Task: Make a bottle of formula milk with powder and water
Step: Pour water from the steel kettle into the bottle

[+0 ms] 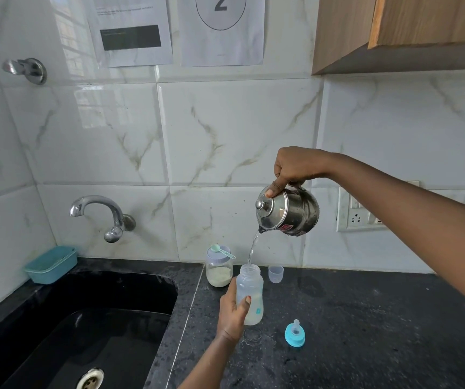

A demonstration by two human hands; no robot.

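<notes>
My left hand (232,314) grips a clear baby bottle (252,290) that is open at the top and holds pale liquid at its bottom. Above it, my right hand (293,168) holds a steel kettle (288,210) by its handle, tilted to the left. A thin stream of water (253,247) runs from the spout into the bottle's mouth. A glass jar of white powder (219,272) stands behind the bottle, with a teal scoop (221,250) lying on its lid. The blue teat cap (295,334) lies on the counter to the right.
A small clear cup (275,273) stands behind the bottle on the black speckled counter (351,332). A black sink (91,327) with a wall tap (99,214) lies to the left, a teal tub (50,264) at its far corner. A wall socket (357,213) sits behind my right arm.
</notes>
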